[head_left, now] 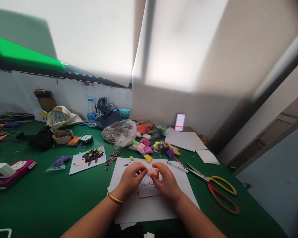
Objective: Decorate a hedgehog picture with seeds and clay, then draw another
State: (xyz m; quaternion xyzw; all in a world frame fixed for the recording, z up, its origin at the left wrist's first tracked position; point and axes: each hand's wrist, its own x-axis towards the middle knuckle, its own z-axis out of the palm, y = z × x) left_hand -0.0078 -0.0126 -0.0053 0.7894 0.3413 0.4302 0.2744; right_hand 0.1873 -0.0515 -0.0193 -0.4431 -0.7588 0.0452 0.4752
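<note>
My left hand [132, 178] and my right hand [167, 181] meet above the white sheets at the middle front of the table. Between their fingertips is a pale peach lump of soft modelling clay [153, 172], pinched from both sides. Whether a clear wrapper is around it, I cannot tell. Just below the fingers lies a small white card [149, 192] with a blue line drawing, partly covered by my hands. Larger white paper [136, 211] lies beneath the card. A bit of light green clay [131, 158] and a few sunflower seeds rest near the paper's top edge.
Big scissors [208, 180] with red and yellow handles lie open at right, beside a white marker [177, 166]. Bagged coloured clay [145, 145] and a plastic bag [120, 132] sit behind. A finished hedgehog picture [88, 160] and a seed pile [113, 158] lie left.
</note>
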